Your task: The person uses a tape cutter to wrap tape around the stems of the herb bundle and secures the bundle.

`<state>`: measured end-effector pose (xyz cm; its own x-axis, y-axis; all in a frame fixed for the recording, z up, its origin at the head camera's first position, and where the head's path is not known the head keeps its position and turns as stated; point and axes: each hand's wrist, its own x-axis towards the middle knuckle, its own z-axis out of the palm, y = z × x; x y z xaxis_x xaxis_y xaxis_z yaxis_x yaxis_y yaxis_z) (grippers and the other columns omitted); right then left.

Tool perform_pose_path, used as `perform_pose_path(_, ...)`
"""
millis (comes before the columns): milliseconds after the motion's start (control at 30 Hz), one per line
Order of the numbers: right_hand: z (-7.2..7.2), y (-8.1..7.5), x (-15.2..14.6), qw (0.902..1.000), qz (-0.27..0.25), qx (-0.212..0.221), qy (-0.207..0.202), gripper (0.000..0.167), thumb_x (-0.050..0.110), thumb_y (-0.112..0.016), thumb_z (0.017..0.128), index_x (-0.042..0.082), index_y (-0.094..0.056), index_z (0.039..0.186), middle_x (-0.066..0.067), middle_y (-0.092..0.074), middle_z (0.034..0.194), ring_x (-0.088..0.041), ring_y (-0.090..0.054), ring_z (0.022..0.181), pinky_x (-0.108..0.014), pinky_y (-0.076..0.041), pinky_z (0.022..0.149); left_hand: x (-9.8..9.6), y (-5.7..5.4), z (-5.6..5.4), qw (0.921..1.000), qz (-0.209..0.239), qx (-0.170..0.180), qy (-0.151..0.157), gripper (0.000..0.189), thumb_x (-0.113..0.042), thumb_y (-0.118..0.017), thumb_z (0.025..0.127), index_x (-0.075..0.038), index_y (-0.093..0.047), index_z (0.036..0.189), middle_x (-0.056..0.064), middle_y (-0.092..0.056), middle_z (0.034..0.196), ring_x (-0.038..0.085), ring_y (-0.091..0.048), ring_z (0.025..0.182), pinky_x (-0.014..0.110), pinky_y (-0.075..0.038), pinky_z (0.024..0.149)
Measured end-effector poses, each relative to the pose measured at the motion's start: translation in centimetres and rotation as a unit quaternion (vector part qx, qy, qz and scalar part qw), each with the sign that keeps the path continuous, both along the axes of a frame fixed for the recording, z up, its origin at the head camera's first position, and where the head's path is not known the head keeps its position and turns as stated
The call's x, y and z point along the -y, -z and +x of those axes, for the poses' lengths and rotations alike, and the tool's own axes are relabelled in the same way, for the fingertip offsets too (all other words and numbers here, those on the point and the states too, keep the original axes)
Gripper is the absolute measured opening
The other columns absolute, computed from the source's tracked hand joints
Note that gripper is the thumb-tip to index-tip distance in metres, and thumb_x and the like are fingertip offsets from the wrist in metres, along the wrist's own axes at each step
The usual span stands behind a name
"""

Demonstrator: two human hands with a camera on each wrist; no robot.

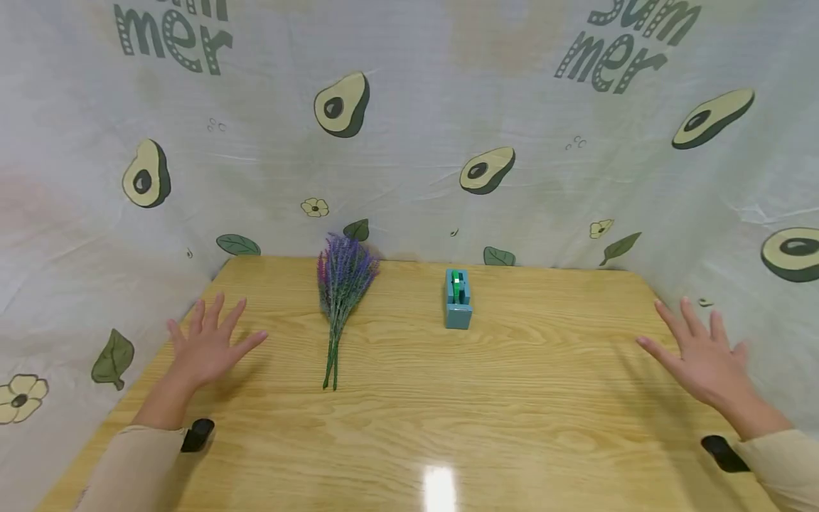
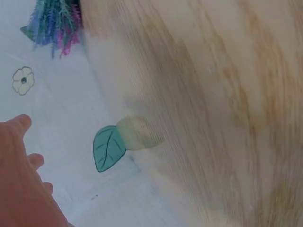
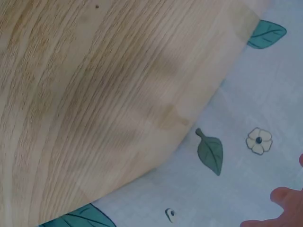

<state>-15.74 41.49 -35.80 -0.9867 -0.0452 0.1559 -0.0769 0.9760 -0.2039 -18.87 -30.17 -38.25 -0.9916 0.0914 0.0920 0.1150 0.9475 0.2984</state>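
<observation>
My left hand is held over the left side of the table with its fingers spread and nothing in it. To its right lies a bunch of purple and pink lavender, blossoms toward the back and green stems toward me. A blue tape dispenser with a green roll in it stands at the back, right of the lavender. Over the right edge my right hand is spread and holds nothing. In the left wrist view the lavender blossoms show at the top, with part of my left hand at the lower left.
The wooden table has light grain and a bright reflection near its front. A pale cloth printed with avocados, leaves and flowers hangs behind it and along both sides. A black wrist device shows below my left sleeve.
</observation>
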Motion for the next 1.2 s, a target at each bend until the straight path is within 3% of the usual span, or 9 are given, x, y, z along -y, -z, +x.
perform_pose_path(100, 0.1, 0.1, 0.4, 0.9972, -0.068, -0.013, -0.027, 0.075, 0.038, -0.046, 0.098, 0.011, 0.001, 0.150, -0.029, 0.013, 0.148, -0.055, 0.015, 0.128, -0.080, -0.005, 0.081, -0.4, -0.1, 0.0, 0.9992, 0.032, -0.025, 0.006, 0.087, -0.059, -0.047, 0.089, -0.010, -0.009, 0.151, 0.027, 0.006, 0.150, 0.046, 0.019, 0.132, 0.071, 0.020, 0.089)
perform_pose_path(200, 0.1, 0.2, 0.9, 0.9872, -0.144, -0.020, -0.066, 0.071, 0.028, -0.046, 0.099, 0.004, -0.002, 0.149, -0.033, 0.008, 0.147, -0.050, 0.010, 0.132, -0.074, -0.002, 0.093, -0.9, -0.1, -0.1, 0.9954, 0.076, -0.058, 0.013, 0.089, -0.053, -0.054, 0.089, -0.008, -0.008, 0.150, 0.029, 0.002, 0.149, 0.049, 0.011, 0.133, 0.072, 0.009, 0.094)
perform_pose_path(400, 0.0, 0.4, 2.2, 0.9731, -0.204, -0.018, -0.106, 0.065, 0.021, -0.042, 0.101, -0.002, -0.004, 0.148, -0.035, -0.002, 0.146, -0.052, 0.001, 0.132, -0.070, -0.002, 0.097, -2.5, -0.3, -0.5, 0.9789, 0.181, -0.092, 0.026, 0.090, -0.041, -0.065, 0.086, -0.006, -0.012, 0.150, 0.029, -0.005, 0.149, 0.052, -0.003, 0.132, 0.075, -0.011, 0.092)
perform_pose_path(733, -0.4, 0.4, 4.3, 0.9685, -0.224, -0.006, -0.109, 0.062, 0.024, -0.040, 0.102, 0.004, -0.006, 0.150, -0.034, -0.007, 0.147, -0.056, -0.007, 0.130, -0.072, -0.009, 0.094, -5.3, -0.5, -1.3, 0.9559, 0.272, -0.102, 0.043, 0.089, -0.036, -0.071, 0.083, -0.014, -0.017, 0.150, 0.016, -0.016, 0.152, 0.041, -0.015, 0.135, 0.066, -0.021, 0.098)
perform_pose_path(1200, -0.6, 0.7, 6.7, 0.9627, -0.241, -0.006, -0.123, 0.062, 0.025, -0.043, 0.101, 0.003, -0.011, 0.149, -0.033, -0.013, 0.146, -0.055, -0.012, 0.129, -0.072, -0.014, 0.094, -8.9, -0.6, -2.3, 0.9263, 0.359, -0.097, 0.062, 0.082, -0.031, -0.074, 0.082, -0.013, -0.028, 0.147, 0.011, -0.028, 0.148, 0.033, -0.024, 0.134, 0.052, -0.030, 0.103)
